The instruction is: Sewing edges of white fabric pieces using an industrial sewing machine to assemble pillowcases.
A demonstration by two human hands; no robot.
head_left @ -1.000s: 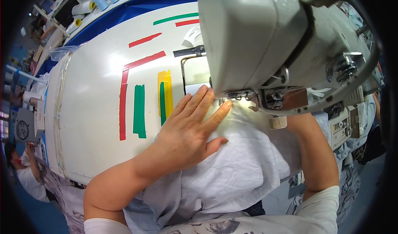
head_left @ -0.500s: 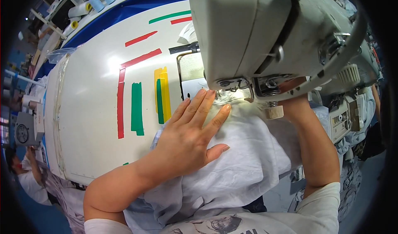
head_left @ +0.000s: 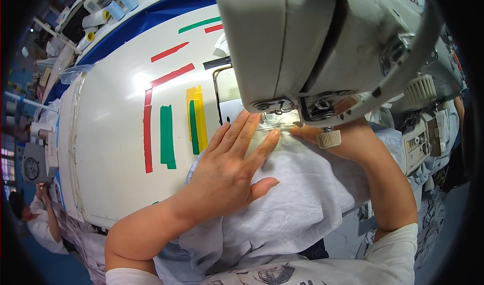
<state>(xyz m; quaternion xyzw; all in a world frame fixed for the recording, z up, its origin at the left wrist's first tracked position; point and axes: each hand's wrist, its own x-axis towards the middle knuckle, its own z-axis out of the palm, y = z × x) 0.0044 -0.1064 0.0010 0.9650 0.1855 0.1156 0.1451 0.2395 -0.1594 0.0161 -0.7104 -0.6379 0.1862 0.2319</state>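
A light white-grey cloth (head_left: pixel 297 194) drapes from under the sewing machine head (head_left: pixel 282 48) over the table's front edge. My left hand (head_left: pixel 234 159) lies flat on it, fingers stretched out and slightly spread, with the fingertips just left of the presser foot area. On the other side, my right hand (head_left: pixel 348 141) rests at the cloth, one digit stretched left toward the foot. The machine and its ribbed knob (head_left: pixel 329 138) hide part of this hand; its visible digits are apart. Needle and seam cannot be made out clearly.
Red tape (head_left: pixel 147 133), green tape (head_left: pixel 167 138) and yellow tape (head_left: pixel 200 118) mark the white table (head_left: pixel 111 144). Thread cones (head_left: pixel 96 18) stand at the far left. A co-worker (head_left: pixel 45 219) sits at the left edge. More cloth (head_left: pixel 428 224) lies at the right.
My right hand has come further into view from behind the machine, a digit now reaching the cloth near the foot. My left hand stays flat. The view has shifted slightly.
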